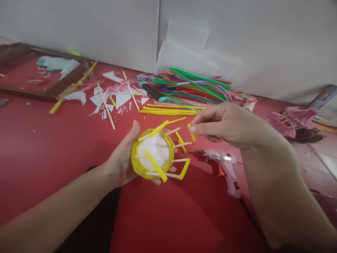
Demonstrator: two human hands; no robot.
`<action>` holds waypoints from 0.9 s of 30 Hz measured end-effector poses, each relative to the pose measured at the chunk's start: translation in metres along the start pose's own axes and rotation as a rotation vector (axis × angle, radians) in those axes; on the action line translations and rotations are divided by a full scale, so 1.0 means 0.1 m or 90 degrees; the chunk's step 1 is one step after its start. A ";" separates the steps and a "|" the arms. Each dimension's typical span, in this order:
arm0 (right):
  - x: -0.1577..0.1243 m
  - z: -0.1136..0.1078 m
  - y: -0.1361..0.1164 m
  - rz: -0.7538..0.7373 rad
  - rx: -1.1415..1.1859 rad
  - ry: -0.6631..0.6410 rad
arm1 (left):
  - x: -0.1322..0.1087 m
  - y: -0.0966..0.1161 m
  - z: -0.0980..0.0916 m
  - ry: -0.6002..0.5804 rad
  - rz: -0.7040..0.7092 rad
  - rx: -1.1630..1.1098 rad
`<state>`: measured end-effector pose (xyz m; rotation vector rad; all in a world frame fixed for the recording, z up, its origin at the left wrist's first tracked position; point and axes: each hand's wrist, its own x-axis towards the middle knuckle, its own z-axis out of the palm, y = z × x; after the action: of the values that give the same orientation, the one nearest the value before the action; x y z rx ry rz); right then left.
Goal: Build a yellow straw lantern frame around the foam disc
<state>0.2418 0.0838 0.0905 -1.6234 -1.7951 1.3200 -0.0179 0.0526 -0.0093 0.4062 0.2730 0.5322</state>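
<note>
In the head view, the left hand [122, 154] holds the yellow-rimmed frame [158, 151] cupped from below, thumb alongside, seemingly to keep its sticks [179, 160] unobstructed. The right hand [225, 123] pinches a short yellow strip [193, 135] near those sticks, probably for fine control. The glue gun [219, 156] lies close by, apparently for easy reach
</note>
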 end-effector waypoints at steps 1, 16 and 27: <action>0.00 0.01 0.00 0.007 -0.024 0.007 | 0.00 0.00 0.02 0.016 -0.001 0.012; -0.02 0.07 -0.03 -0.058 -0.152 0.040 | 0.01 0.03 0.16 0.076 -0.009 0.055; 0.01 0.08 -0.03 -0.078 -0.175 0.015 | -0.01 0.03 0.14 0.076 -0.013 0.053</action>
<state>0.2335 0.0817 0.0891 -1.6253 -2.0990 1.0325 -0.0147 0.0501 0.0041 0.4529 0.4149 0.5264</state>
